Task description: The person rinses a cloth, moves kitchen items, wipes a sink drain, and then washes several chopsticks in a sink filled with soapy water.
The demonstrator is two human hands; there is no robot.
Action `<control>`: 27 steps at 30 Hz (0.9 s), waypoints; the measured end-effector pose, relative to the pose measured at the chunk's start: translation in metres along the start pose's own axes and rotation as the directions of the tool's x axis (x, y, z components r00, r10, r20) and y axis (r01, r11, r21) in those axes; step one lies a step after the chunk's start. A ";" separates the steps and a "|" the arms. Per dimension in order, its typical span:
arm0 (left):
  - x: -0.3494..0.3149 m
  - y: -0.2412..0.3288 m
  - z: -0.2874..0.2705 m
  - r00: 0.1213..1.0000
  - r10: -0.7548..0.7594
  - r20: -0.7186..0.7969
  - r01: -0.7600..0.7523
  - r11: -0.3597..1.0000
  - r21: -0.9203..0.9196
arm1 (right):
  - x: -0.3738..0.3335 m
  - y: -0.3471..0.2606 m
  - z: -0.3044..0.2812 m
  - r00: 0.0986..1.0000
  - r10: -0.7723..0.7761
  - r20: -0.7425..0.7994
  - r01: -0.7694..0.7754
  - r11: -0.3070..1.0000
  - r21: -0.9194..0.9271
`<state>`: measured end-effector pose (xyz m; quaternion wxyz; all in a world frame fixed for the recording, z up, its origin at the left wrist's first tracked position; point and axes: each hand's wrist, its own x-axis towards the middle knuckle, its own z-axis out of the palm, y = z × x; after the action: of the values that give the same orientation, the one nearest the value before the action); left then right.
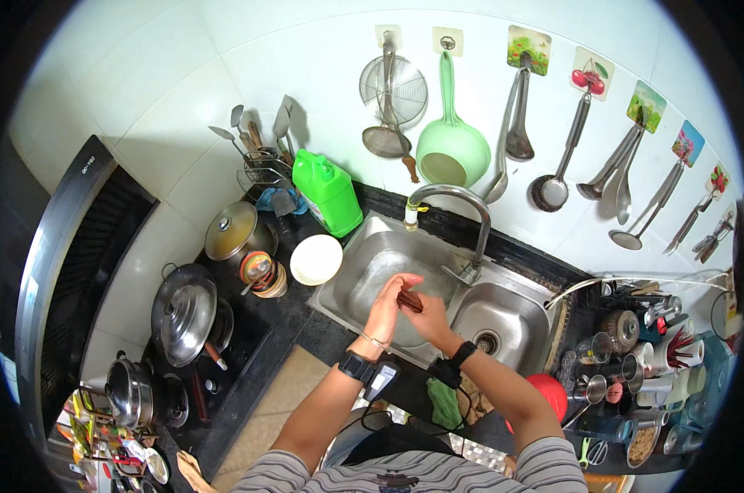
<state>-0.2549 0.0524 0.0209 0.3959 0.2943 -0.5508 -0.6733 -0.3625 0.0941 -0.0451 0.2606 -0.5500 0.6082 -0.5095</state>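
Over the near side of the large left sink basin [357, 261], my left hand [382, 311] and my right hand [428, 320] press together around a bundle of dark reddish-brown chopsticks [410, 301]. Only part of the bundle shows between the palms; the rest is hidden. The left fingers are stretched along one side of it, while the right fingers curl around the other. Behind the hands, a curved metal faucet [480, 215] arches over the basin. I cannot see water flowing from it.
A white bowl [316, 260] and green jug [329, 197] stand left of the sink. Left of them are a lidded wok [184, 316] and pots. A smaller basin [515, 316] and crowded cups [635, 370] lie right. Utensils and a green pan [454, 152] hang behind.
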 end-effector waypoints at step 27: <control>-0.040 0.032 0.018 0.998 -0.003 0.065 0.011 0.991 -0.133 | 0.002 -0.058 -0.007 0.996 -0.078 -0.047 0.086 0.977 0.194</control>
<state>-0.2423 0.0933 0.0541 0.3942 0.2470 -0.5160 -0.7193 -0.3458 0.1019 0.0108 0.2804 -0.5363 0.5367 -0.5879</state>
